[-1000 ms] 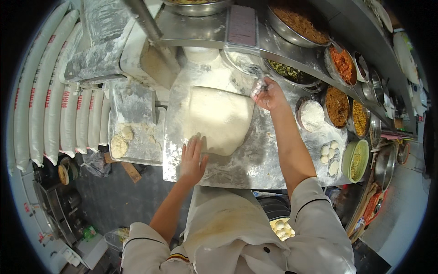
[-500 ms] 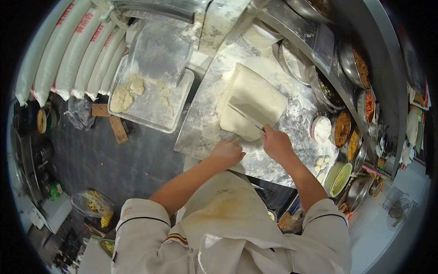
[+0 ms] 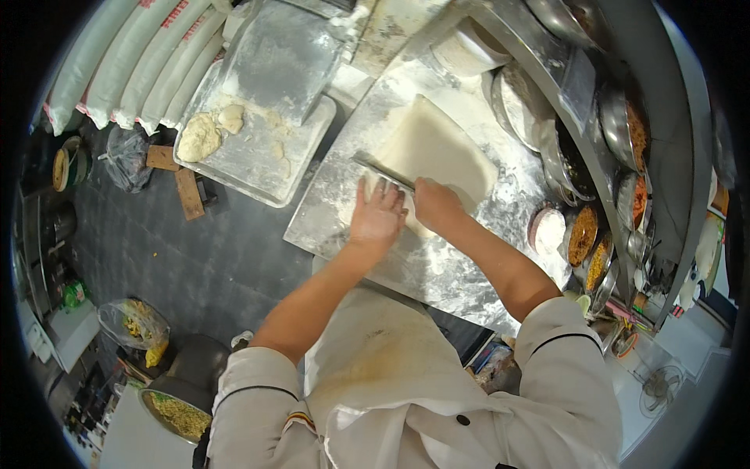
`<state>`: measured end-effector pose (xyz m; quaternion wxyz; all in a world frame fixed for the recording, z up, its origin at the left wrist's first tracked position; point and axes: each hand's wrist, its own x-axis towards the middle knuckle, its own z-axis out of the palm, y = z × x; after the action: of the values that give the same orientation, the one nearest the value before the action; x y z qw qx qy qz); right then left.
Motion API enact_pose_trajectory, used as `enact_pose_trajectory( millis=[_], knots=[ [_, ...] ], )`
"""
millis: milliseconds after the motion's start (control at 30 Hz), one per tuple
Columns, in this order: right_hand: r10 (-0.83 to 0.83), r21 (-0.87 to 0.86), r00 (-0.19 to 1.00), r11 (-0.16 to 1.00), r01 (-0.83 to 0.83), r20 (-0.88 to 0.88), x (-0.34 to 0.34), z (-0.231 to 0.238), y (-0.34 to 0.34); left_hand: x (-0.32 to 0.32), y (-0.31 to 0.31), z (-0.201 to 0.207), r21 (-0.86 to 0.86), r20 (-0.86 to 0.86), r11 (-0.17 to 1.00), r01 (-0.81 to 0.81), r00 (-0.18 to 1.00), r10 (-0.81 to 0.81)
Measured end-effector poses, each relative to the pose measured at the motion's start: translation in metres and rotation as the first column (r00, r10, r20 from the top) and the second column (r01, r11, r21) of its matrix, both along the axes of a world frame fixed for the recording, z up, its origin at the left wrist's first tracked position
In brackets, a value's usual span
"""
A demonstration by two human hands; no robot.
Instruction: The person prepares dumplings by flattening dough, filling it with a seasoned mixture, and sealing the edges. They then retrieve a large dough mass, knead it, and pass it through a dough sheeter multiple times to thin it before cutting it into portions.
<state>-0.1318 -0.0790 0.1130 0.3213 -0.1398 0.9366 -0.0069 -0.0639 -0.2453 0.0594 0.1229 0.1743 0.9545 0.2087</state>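
A thick slab of pale dough (image 3: 445, 148) lies on the floured metal worktop (image 3: 328, 227). Across its near left part stands a broad-bladed kitchen knife (image 3: 381, 170), seen almost along its spine. My right hand (image 3: 437, 205) is closed round the knife's handle, above the dough's near edge. Close beside the blade, on the near side, my left hand (image 3: 378, 213) rests flat with its fingers spread over the dough's near left end. Part of that end is hidden under the fingers.
Left of the worktop, a metal tray (image 3: 269, 195) carries dough lumps (image 3: 199, 139). Along the right stand a flour bowl (image 3: 549, 231), steel bowls (image 3: 516, 105) and filling dishes (image 3: 582, 234) below a metal shelf (image 3: 547, 74). White sacks (image 3: 117, 74) are stacked at far left.
The knife has moved left across the dough and turned from showing its blade face to nearly edge-on. My left hand has moved up onto the dough and spread its fingers. The view has shifted slightly.
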Motion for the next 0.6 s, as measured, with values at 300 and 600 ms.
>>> enact_pose_trajectory(
  millis=[300, 600],
  knots=[
    [-0.159, -0.097, 0.987, 0.982, 0.162, 0.033, 0.098, 0.020, 0.193, -0.016, 0.017, 0.031, 0.131, 0.119, 0.933, -0.335, 0.940, 0.321],
    [-0.087, -0.139, 0.980, 0.988, 0.062, -0.178, 0.073, 0.026, 0.158, -0.008, -0.060, 0.043, 0.210, 0.549, 0.549, -0.809, 0.562, 0.619]
  ],
)
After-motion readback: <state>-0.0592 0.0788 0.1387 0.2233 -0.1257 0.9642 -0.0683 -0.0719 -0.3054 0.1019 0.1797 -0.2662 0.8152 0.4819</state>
